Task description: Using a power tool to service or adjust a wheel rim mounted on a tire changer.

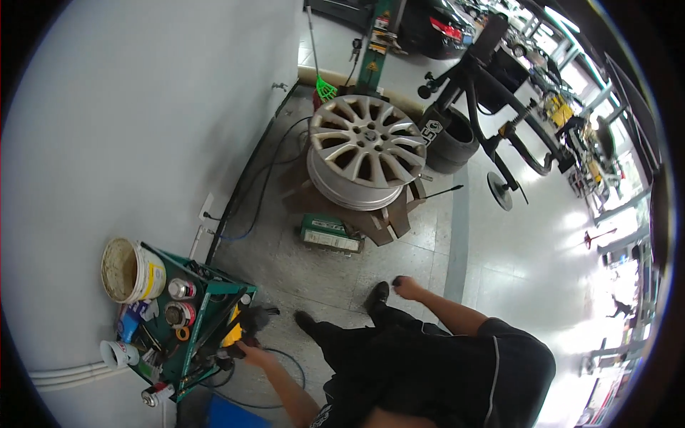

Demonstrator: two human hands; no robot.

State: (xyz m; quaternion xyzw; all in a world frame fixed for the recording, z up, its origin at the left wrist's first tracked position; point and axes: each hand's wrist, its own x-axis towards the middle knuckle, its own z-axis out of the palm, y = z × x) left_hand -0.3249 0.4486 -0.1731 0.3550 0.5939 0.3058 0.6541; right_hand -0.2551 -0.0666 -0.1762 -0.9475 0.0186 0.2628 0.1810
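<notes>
My left hand is closed on a black tool at the side of a green tool cart, which carries cans, a bucket and assorted tools. A yellow item and dark, blurry pieces are just beside that hand. My right hand is closed round a small black object, held out over the floor near my shoe. In front of me a silver alloy wheel rim lies face up on the machine's turntable, with a green-and-white box-shaped unit below it.
A white wall runs along the left, with hoses at its foot. The machine's column and black arm stand beyond the rim, beside stacked tires. A dark car and workshop equipment are farther back.
</notes>
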